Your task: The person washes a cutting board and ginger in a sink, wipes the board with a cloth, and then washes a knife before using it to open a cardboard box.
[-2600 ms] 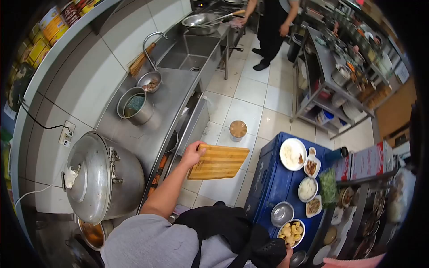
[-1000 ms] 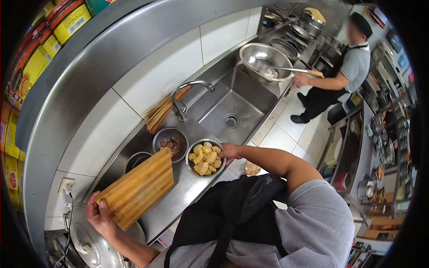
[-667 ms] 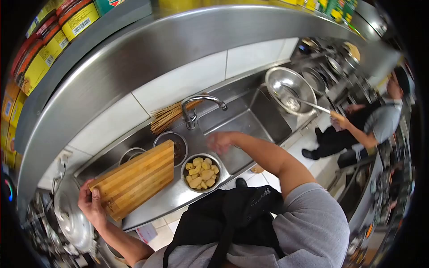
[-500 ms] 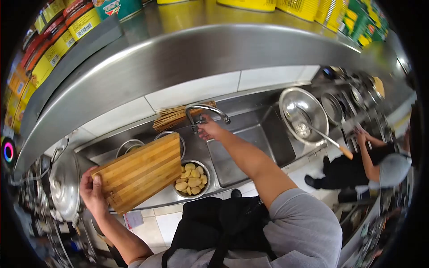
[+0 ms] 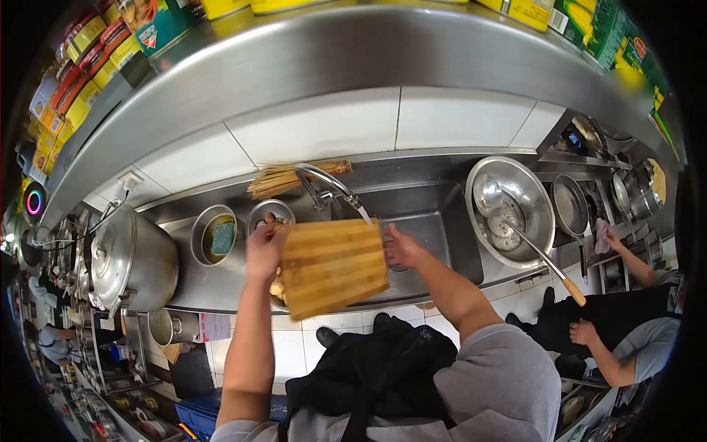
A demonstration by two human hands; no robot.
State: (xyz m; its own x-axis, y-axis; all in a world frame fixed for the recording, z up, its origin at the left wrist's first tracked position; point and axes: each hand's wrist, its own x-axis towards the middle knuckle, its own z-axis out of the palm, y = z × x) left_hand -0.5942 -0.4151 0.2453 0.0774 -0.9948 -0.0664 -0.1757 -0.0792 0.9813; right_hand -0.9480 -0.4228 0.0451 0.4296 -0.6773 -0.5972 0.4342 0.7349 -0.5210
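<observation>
A wooden cutting board (image 5: 335, 265) is held tilted over the left side of the sink (image 5: 423, 228). My left hand (image 5: 265, 252) is closed on its left edge. At the opposite edge is my right hand (image 5: 402, 247), fingers apart and fingertips right at the wood. From the curved faucet (image 5: 324, 173), water runs down at the board's top right corner. Peeled potato pieces (image 5: 278, 287) peek out past the board's lower left side; their bowl is mostly hidden. Behind the faucet lies a bamboo brush (image 5: 283, 180).
A large metal bowl (image 5: 475, 191) with a ladle (image 5: 534, 250) stands right of the sink. To the left are a pot with a green sponge (image 5: 223, 238) and a big lidded pot (image 5: 147, 254). A steel shelf (image 5: 353, 55) overhangs. Another person (image 5: 626, 324) stands at right.
My right hand has left the faucet and come down to the board's right edge. Water now runs. My left hand has brought the board rightward to the sink, covering most of the potato bowl.
</observation>
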